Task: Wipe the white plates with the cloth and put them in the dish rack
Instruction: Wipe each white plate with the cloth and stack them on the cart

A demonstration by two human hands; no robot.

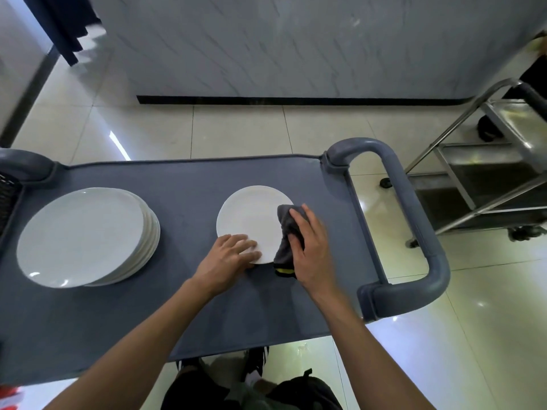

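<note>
A single white plate (pixel 251 218) lies flat near the middle of the grey cart top (pixel 183 187). My left hand (pixel 228 257) rests on the plate's near edge with its fingers laid across the rim. My right hand (pixel 307 250) holds a dark grey cloth (pixel 288 232) with a yellow tag against the plate's right edge. A stack of several white plates (pixel 85 235) stands at the left of the cart.
The cart's grey loop handle (pixel 414 214) rises at the right, another handle (pixel 26 165) at the far left. A steel trolley (pixel 488 173) stands on the tiled floor to the right. A dark basket edge (pixel 7 199) shows at far left.
</note>
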